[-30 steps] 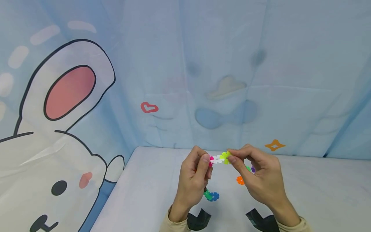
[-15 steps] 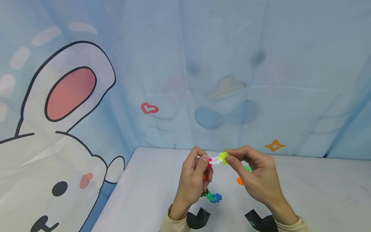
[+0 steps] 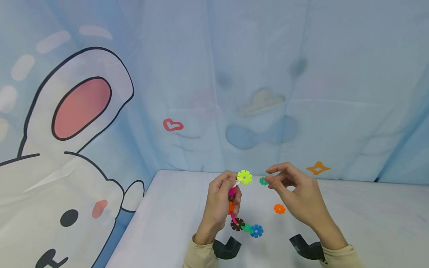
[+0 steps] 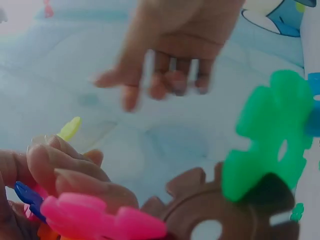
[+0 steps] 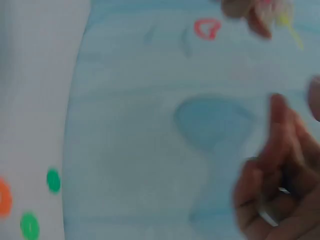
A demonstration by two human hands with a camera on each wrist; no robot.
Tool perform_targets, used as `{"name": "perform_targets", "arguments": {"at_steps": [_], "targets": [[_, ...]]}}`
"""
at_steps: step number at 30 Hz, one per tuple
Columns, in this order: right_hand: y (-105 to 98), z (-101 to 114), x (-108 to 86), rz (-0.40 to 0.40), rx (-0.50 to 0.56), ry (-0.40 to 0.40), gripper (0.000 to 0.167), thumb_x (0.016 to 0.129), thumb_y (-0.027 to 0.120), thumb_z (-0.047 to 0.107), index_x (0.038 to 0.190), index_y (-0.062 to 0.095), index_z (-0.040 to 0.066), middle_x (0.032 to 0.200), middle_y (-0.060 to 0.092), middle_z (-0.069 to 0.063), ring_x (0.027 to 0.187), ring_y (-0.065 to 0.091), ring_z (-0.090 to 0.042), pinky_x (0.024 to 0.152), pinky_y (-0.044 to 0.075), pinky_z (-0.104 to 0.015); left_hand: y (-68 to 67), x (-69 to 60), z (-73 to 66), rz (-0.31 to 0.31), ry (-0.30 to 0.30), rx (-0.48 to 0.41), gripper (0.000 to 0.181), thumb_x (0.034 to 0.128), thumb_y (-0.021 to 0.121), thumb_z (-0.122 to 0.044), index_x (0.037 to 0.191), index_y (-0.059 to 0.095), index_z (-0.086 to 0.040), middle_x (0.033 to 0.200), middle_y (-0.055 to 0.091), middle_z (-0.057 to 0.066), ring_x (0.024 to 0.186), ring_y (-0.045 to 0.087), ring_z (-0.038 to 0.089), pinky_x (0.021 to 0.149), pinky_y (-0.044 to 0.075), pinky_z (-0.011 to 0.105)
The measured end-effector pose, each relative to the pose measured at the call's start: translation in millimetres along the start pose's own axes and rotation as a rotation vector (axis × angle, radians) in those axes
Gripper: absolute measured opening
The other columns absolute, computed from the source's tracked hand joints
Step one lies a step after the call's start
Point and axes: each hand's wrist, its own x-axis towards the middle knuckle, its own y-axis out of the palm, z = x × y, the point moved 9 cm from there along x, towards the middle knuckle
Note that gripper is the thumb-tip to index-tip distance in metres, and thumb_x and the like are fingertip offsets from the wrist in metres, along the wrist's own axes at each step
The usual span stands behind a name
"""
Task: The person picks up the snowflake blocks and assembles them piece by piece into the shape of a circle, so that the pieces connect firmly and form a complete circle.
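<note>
My left hand (image 3: 219, 199) grips a chain of notched, snowflake-shaped plastic discs. At its upper end a yellow-green disc (image 3: 244, 177) stands beside the fingertips, joined to a partly hidden white disc (image 3: 237, 182). Pink and orange discs (image 3: 231, 207) show along the palm. Below the hand hang a brown disc (image 3: 237, 224), a green disc (image 4: 277, 130) and a blue disc (image 3: 257, 230). My right hand (image 3: 296, 191) is off to the right, thumb and index finger apart with nothing between them. In the head view, a loose green disc (image 3: 263, 181) appears just left of its thumb.
An orange disc (image 3: 279, 209) lies on the white tabletop (image 3: 378, 223), and the right wrist view shows green discs (image 5: 53, 180) near it. Black bands (image 3: 228, 248) sit at both wrists. A blue printed curtain (image 3: 201, 74) stands behind the table.
My right hand has let go of the yellow-green disc and moved right, its thumb and index finger parting. The chain's upper end has shifted left with my left hand, and the yellow-green disc faces forward.
</note>
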Motion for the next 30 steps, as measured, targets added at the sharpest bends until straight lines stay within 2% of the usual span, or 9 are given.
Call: {"name": "perform_targets", "arguments": {"at_steps": [2, 5, 7, 9, 13, 19, 22, 26, 30], "targets": [[8, -24, -0.6, 0.14, -0.084, 0.096, 0.025, 0.097, 0.079, 0.018, 0.119, 0.071, 0.011, 0.084, 0.075, 0.006, 0.07, 0.066, -0.004, 0.062, 0.054, -0.021, -4.9, 1.4, 0.4, -0.011, 0.012, 0.0, 0.028, 0.1064, 0.036, -0.009, 0.114, 0.059, 0.006, 0.061, 0.048, 0.001, 0.039, 0.042, 0.008, 0.039, 0.042, 0.02], [28, -67, -11.4, 0.425, -0.226, 0.276, 0.041, 0.096, 0.08, 0.033, 0.127, 0.067, 0.009, 0.09, 0.074, 0.003, 0.071, 0.063, -0.009, 0.062, 0.052, -0.029, -10.7, 2.5, 0.5, -0.019, 0.026, -0.008, 0.029, 0.1055, 0.036, -0.008, 0.12, 0.059, 0.003, 0.063, 0.051, 0.0, 0.039, 0.043, 0.007, 0.04, 0.042, 0.02], [40, -94, -22.6, 0.586, -0.305, 0.369, 0.047, 0.094, 0.082, 0.034, 0.128, 0.065, 0.007, 0.093, 0.072, 0.001, 0.075, 0.062, -0.013, 0.063, 0.052, -0.033, -13.0, 2.8, 0.5, -0.014, 0.03, -0.017, 0.03, 0.106, 0.035, -0.007, 0.12, 0.059, 0.004, 0.063, 0.053, 0.0, 0.04, 0.044, 0.007, 0.041, 0.043, 0.02], [50, -115, -31.9, 0.678, -0.353, 0.434, 0.044, 0.091, 0.084, 0.03, 0.125, 0.066, 0.008, 0.094, 0.069, -0.002, 0.077, 0.061, -0.016, 0.064, 0.052, -0.035, -14.4, 2.9, 0.8, -0.009, 0.03, -0.033, 0.03, 0.1064, 0.034, -0.008, 0.118, 0.059, 0.005, 0.064, 0.053, -0.001, 0.04, 0.045, 0.007, 0.042, 0.044, 0.02], [62, -137, -41.3, 0.712, -0.394, 0.48, 0.031, 0.088, 0.087, 0.023, 0.109, 0.069, 0.01, 0.089, 0.062, -0.004, 0.077, 0.055, -0.021, 0.063, 0.048, -0.034, -15.0, 3.1, 1.8, 0.003, 0.02, -0.058, 0.029, 0.1083, 0.033, -0.011, 0.109, 0.059, 0.003, 0.064, 0.053, -0.002, 0.042, 0.045, 0.008, 0.043, 0.045, 0.021], [67, -146, -41.5, 0.648, -0.418, 0.446, 0.025, 0.085, 0.089, 0.013, 0.096, 0.067, 0.011, 0.085, 0.059, -0.004, 0.077, 0.053, -0.023, 0.065, 0.046, -0.035, -13.8, 3.1, -0.4, 0.025, 0.026, -0.056, 0.027, 0.1125, 0.037, -0.021, 0.1, 0.055, -0.006, 0.063, 0.052, -0.003, 0.042, 0.046, 0.008, 0.043, 0.046, 0.02], [67, -148, -40.3, 0.621, -0.417, 0.43, 0.026, 0.083, 0.09, 0.01, 0.097, 0.068, 0.011, 0.089, 0.06, -0.005, 0.081, 0.054, -0.023, 0.07, 0.051, -0.038, -13.1, 3.2, -1.8, 0.028, 0.031, -0.051, 0.026, 0.1126, 0.042, -0.021, 0.099, 0.051, 0.0, 0.062, 0.052, -0.004, 0.042, 0.046, 0.008, 0.044, 0.045, 0.02], [71, -148, -40.1, 0.626, -0.361, 0.43, 0.029, 0.082, 0.089, 0.003, 0.103, 0.071, 0.01, 0.092, 0.063, -0.005, 0.085, 0.056, -0.023, 0.078, 0.057, -0.042, -11.5, 3.6, -3.0, 0.035, 0.04, -0.051, 0.029, 0.1123, 0.046, -0.019, 0.107, 0.048, 0.009, 0.062, 0.052, -0.004, 0.042, 0.046, 0.008, 0.044, 0.045, 0.019], [71, -150, -41.2, 0.644, -0.329, 0.446, 0.028, 0.082, 0.087, 0.001, 0.103, 0.07, 0.009, 0.09, 0.063, -0.004, 0.084, 0.057, -0.022, 0.077, 0.056, -0.041, -11.3, 4.1, -4.0, 0.026, 0.051, -0.061, 0.03, 0.1121, 0.048, -0.019, 0.109, 0.048, 0.011, 0.061, 0.051, -0.004, 0.041, 0.045, 0.008, 0.043, 0.044, 0.019]]}}
